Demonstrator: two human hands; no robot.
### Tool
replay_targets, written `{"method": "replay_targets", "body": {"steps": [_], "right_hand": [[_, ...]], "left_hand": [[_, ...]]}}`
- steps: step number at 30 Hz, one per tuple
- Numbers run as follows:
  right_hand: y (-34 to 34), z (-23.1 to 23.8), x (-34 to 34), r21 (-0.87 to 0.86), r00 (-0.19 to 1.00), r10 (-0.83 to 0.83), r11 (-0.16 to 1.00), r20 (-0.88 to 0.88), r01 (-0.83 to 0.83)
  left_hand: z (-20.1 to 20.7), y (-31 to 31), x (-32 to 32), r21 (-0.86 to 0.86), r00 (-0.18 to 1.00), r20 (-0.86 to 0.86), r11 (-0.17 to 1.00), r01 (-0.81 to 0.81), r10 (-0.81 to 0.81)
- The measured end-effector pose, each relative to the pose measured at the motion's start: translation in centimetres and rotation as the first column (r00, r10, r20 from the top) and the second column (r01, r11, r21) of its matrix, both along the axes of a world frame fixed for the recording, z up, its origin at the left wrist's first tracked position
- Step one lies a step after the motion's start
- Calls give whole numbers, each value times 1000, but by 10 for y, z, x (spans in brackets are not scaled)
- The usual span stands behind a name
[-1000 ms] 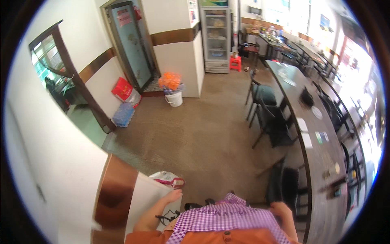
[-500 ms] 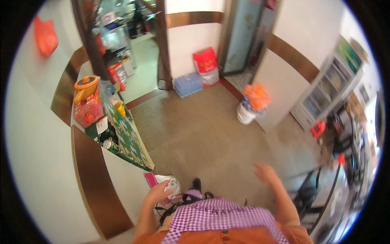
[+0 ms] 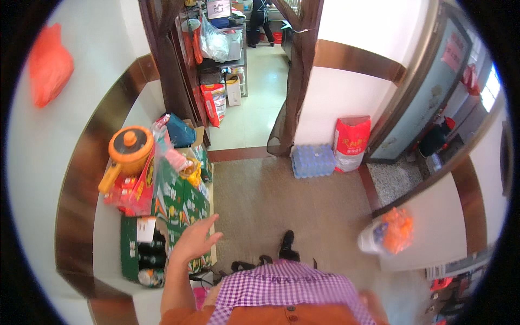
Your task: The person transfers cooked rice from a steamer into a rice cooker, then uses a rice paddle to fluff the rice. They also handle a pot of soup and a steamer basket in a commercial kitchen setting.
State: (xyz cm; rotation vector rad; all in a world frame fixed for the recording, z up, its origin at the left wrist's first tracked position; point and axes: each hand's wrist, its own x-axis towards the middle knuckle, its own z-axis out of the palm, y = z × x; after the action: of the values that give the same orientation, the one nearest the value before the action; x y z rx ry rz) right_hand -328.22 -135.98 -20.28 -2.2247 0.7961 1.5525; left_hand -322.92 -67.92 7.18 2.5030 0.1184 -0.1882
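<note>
My left hand [image 3: 196, 238] is empty, its thumb and fingers apart, in front of the stacked green printed cartons [image 3: 187, 201]. From this view I cannot tell whether it touches them. An opened green carton [image 3: 129, 246] with dark bottles [image 3: 151, 250] in it is just left of my wrist. Farther along the stack, an orange pot with a handle [image 3: 130, 149] rests on red packages [image 3: 127, 196]. Low at my right side, a blurred patch of my right hand or forearm [image 3: 372, 304] shows beside the purple checked apron [image 3: 292, 287]; its fingers cannot be made out.
Ahead is a doorway with dark curtains [image 3: 297, 81]; a person [image 3: 260, 24] stands beyond it. Blue-wrapped bottles [image 3: 313, 161] and a red and white sack [image 3: 352, 143] stand against the wall. A white bucket [image 3: 370, 240] with an orange bag is at the right, near another doorway.
My view has swung right and come closer to the curtained doorway. My left hand has moved forward beside the cartons. The right hand, open and outstretched before, has dropped back to my side.
</note>
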Motion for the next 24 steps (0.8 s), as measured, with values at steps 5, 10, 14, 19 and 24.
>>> {"method": "replay_targets", "body": {"steps": [5, 10, 14, 19, 24], "right_hand": [[93, -31, 304, 104, 966, 159, 978, 202, -183], [399, -3, 652, 17, 377, 634, 497, 675, -868], [610, 107, 819, 10, 131, 452, 261, 882, -965], [701, 75, 999, 179, 290, 415, 285, 862, -942], [709, 101, 1161, 251, 730, 649, 686, 213, -683]], "left_hand": [[-9, 46, 133, -26, 979, -54, 980, -196, 194], [-10, 118, 216, -74, 867, -122, 867, -493, 483], [-1, 190, 324, -42, 779, -78, 779, -626, 622], [-14, 309, 571, 101, 915, 79, 910, -401, 395], [27, 334, 882, 1, 958, 183, 975, 223, -219]]}}
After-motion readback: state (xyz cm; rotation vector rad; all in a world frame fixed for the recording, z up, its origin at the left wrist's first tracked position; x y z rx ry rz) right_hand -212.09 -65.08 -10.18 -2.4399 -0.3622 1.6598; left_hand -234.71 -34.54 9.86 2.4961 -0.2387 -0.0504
